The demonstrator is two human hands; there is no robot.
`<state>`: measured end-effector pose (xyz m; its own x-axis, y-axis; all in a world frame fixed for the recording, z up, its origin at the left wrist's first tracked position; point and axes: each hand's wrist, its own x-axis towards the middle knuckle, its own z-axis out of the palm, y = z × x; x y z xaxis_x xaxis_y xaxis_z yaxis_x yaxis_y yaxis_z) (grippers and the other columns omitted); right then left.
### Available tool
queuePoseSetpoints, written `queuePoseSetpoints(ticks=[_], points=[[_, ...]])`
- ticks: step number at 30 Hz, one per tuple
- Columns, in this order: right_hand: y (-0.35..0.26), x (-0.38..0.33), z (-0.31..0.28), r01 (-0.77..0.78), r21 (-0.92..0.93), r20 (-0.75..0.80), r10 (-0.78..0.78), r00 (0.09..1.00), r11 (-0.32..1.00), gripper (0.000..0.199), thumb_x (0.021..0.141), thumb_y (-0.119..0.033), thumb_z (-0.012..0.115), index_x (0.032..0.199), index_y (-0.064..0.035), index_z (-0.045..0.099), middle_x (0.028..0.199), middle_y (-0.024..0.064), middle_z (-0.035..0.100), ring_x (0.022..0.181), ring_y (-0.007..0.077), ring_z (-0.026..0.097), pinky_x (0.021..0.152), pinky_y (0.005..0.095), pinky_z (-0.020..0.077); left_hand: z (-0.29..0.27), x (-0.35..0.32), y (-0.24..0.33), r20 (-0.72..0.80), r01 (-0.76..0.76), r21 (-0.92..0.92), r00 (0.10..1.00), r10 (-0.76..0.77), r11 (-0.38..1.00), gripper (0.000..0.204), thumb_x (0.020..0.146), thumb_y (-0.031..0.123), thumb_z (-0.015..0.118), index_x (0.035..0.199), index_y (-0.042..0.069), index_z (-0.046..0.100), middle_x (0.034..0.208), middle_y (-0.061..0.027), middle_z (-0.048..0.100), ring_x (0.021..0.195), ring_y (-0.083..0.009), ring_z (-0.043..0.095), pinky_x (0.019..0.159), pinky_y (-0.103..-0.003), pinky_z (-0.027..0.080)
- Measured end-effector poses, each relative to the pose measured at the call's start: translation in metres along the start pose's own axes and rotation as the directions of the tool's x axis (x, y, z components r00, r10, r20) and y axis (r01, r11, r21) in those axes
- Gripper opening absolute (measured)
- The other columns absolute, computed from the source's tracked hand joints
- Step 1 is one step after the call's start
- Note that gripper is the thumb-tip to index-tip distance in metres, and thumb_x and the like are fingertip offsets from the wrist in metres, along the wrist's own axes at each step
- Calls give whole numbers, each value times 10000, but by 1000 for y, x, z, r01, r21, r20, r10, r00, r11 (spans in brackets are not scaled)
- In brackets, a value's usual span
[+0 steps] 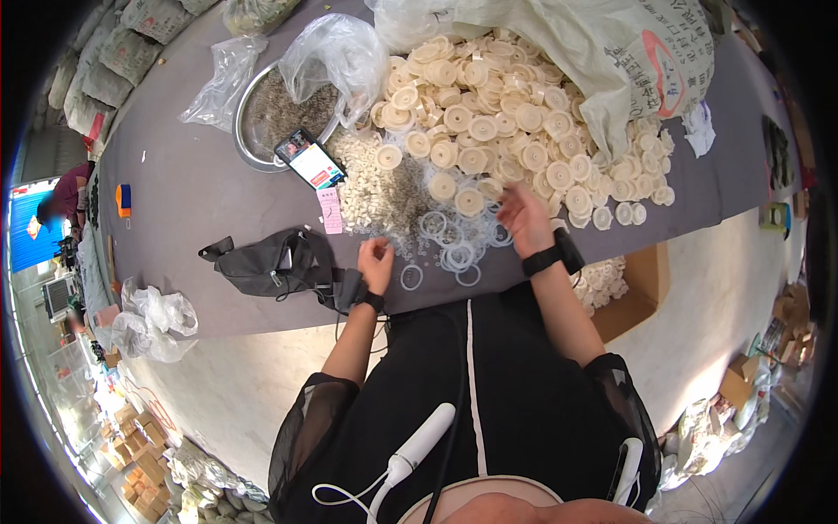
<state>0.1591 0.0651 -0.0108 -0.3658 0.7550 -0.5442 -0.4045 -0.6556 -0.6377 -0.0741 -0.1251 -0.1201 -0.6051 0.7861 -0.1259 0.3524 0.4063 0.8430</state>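
My left hand [375, 265] is at the table's near edge, fingers curled together in a pinch beside the small clear rings [423, 255]. Whatever is in the pinch is too small to make out. Beyond it lie a heap of small cream plastic pieces [367, 179] and a grey-brown mound of tiny parts [397, 196]. My right hand [524, 223] hovers by the near side of a large pile of cream round discs [502, 113], its fingers bent but apart and slightly blurred. Between my hands are several larger translucent rings [458, 253].
A metal bowl [244, 131] of tiny parts, partly under a plastic bag [323, 52], stands beyond a phone [312, 159]. A black bag [275, 262] lies left of my left hand. A woven sack [611, 70] covers the far discs. An open cardboard box [650, 284] sits below the right edge.
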Motion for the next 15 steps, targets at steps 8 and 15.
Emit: queuePoseSetpoints(ticks=[8, 15], points=[[78, -23, -9, -350, -279, 25, 371, 928, 894, 249, 816, -250, 514, 969, -53, 528, 790, 45, 580, 610, 85, 537, 569, 222, 453, -5, 4, 26, 159, -230, 476, 972, 175, 849, 221, 664, 41, 569, 883, 50, 535, 834, -124, 494, 798, -310, 495, 696, -386, 403], [90, -20, -8, -364, -388, 6, 397, 918, 847, 249, 811, -257, 519, 961, -59, 540, 785, 39, 577, 616, 89, 538, 571, 222, 454, -1, 7, -4, 10, -24, 145, 1000, 23, 989, 179, 703, 14, 551, 880, 23, 530, 766, -110, 515, 657, -232, 527, 598, -305, 429]])
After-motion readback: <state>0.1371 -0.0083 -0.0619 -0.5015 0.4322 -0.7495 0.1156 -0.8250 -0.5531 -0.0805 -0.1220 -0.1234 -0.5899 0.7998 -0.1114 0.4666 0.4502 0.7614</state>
